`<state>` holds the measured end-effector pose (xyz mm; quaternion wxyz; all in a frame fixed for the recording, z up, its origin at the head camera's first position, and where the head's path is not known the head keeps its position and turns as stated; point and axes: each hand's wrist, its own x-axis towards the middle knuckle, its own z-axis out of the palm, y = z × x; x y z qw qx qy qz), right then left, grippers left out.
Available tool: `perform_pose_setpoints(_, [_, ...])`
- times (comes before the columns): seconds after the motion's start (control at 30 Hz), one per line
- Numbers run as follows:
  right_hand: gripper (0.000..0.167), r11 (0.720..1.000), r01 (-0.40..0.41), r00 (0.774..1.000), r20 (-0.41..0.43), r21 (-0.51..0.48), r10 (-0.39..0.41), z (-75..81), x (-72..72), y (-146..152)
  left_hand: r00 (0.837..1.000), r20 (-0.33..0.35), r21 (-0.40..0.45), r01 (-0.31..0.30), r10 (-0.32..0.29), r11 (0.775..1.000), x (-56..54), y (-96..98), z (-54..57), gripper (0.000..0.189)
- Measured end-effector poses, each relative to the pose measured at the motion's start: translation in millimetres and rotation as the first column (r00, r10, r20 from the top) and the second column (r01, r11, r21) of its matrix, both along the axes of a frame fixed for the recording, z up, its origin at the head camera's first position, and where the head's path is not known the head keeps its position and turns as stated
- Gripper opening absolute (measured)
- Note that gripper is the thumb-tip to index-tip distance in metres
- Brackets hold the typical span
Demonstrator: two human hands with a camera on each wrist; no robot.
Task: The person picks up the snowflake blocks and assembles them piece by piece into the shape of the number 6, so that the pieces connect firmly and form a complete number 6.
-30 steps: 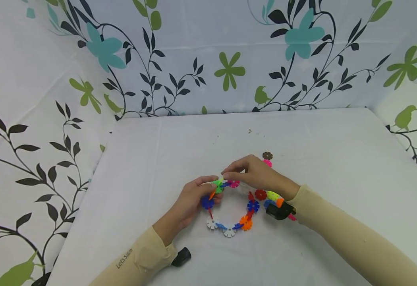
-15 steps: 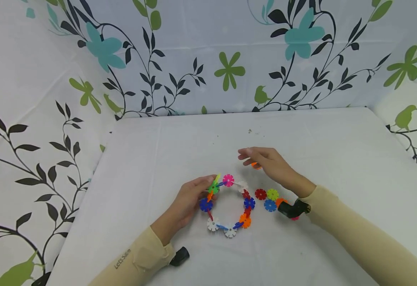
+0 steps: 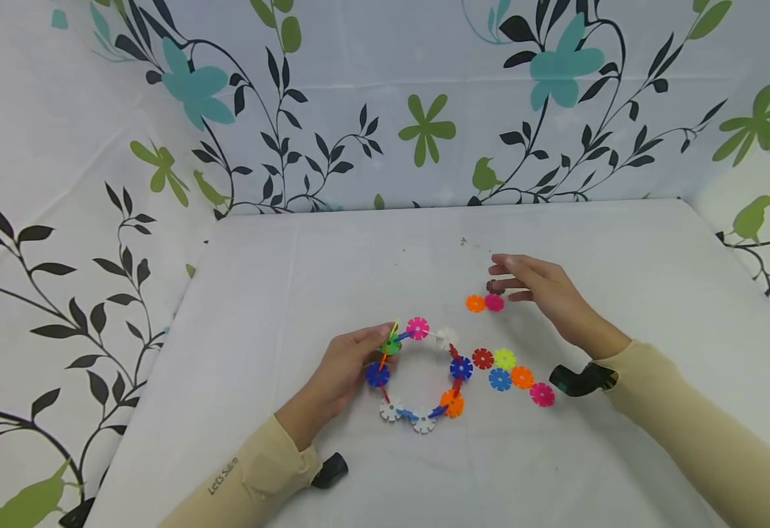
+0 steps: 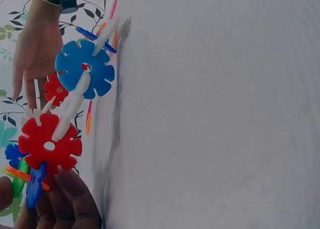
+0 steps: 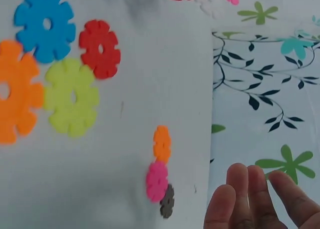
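A ring of interlocking flower-shaped plastic discs (image 3: 452,403) is held at its left side above the white table. My left hand (image 3: 335,378) pinches it near the green disc (image 3: 391,345), beside a yellow and an orange one. In the left wrist view, a red disc (image 4: 37,144) of the ring stands close over the left fingers. My right hand (image 3: 556,302) is off the ring, fingers extended and holding nothing. It hovers by a brown disc (image 3: 492,286), which it partly covers in the head view. Touching or close to that are a pink disc (image 3: 494,303) and an orange disc (image 3: 475,303).
Right of the ring lie more loose discs: a red one (image 3: 482,358), a yellow one (image 3: 505,358), a blue one (image 3: 500,379), an orange one (image 3: 522,378) and a pink one (image 3: 543,394). A leaf-patterned cloth (image 3: 332,88) hangs behind the white table (image 3: 622,257).
My right hand has left the top of the ring and moved right, to the discs at the back. The left hand keeps its hold; the ring has shifted slightly left.
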<state>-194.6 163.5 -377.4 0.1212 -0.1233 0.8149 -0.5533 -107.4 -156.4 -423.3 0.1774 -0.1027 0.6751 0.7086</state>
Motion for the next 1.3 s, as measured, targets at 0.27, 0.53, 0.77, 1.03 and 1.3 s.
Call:
perform_pose_setpoints(0.27, [0.054, 0.992, 0.005, 0.996, 0.087, 0.122, -0.016, -6.6, 1.0, 17.2, 1.0, 0.02, -0.003, 0.006, -0.006, 1.0, -1.8, -2.7, -0.1, 0.042])
perform_pose_setpoints(0.53, [0.051, 0.976, -0.076, 0.991, 0.127, 0.204, 0.051, -17.2, 7.6, 31.9, 1.0, 0.02, 0.026, 0.007, -0.008, 1.0, 0.1, -3.4, 5.9, 0.04])
perform_pose_setpoints(0.77, [0.033, 0.898, -0.253, 0.967, 0.056, 0.36, 0.249, -23.7, 11.6, 32.5, 0.999, 0.028, 0.014, 0.014, -0.014, 1.0, -0.1, -3.7, 5.3, 0.045])
perform_pose_setpoints(1.03, [0.027, 0.83, -0.299, 0.949, 0.059, 0.47, 0.309, -27.0, 15.7, 25.0, 0.999, 0.035, 0.015, 0.017, -0.018, 1.0, -0.6, -4.2, 3.5, 0.046])
perform_pose_setpoints(1.3, [0.026, 0.81, -0.299, 0.945, 0.039, 0.505, 0.324, -29.1, 17.3, 21.5, 0.999, 0.032, 0.022, 0.015, -0.015, 1.0, 0.4, -4.7, 6.2, 0.043])
